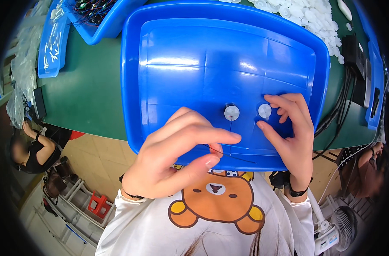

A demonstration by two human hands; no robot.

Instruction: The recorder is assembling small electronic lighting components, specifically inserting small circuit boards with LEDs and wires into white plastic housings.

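My left hand [177, 149] is over the near side of a large blue tray [173, 94], its thumb and index finger apart. Thin dark wires [237, 158] run just by its fingertips; whether a curled finger touches them is unclear. Past it in the tray stands a small cylindrical part [232, 112] with a pale round top and dark side, a thin wire trailing from it toward me. My right hand [291, 128] is at the tray's right side, thumb and index finger spread around a small white round cap [265, 110] with a visible gap.
White round plastic pieces [297, 15] lie heaped behind the tray. A blue bin [94, 30] of wired parts and a narrow blue tray [53, 47] stand far left on the green table [88, 94]. Black cables [341, 102] run along the right. People sit at both sides.
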